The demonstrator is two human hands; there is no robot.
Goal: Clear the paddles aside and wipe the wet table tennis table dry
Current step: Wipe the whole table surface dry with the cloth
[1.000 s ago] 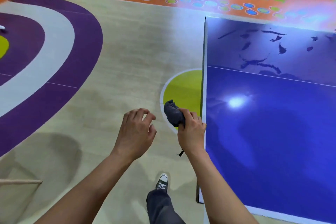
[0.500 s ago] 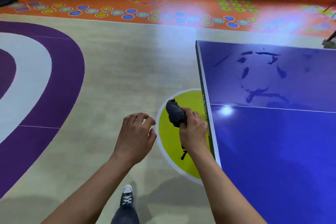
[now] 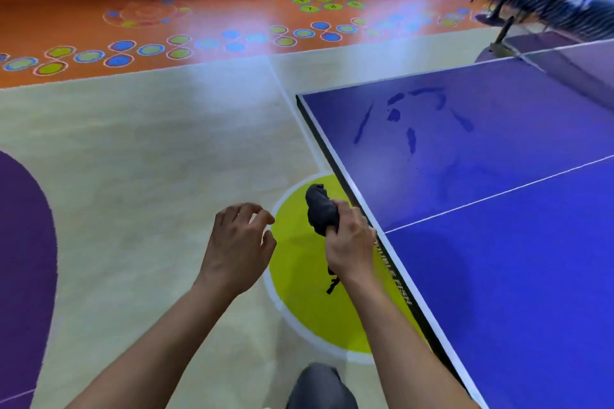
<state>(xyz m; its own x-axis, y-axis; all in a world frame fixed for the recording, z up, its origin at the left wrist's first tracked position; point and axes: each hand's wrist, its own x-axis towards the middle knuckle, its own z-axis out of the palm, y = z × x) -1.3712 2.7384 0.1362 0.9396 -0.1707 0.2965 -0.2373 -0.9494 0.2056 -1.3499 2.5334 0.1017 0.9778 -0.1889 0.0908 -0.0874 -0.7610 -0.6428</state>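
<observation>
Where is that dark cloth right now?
In the head view, the dark cloth is bunched in the right hand, low and centre. It is just beside the blue table edge, over the yellow floor circle, not on the tabletop.

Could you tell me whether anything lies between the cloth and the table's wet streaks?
Nothing visible does: the right hand grips the cloth beside the table, with only bare blue surface up to the wet streaks.
</observation>
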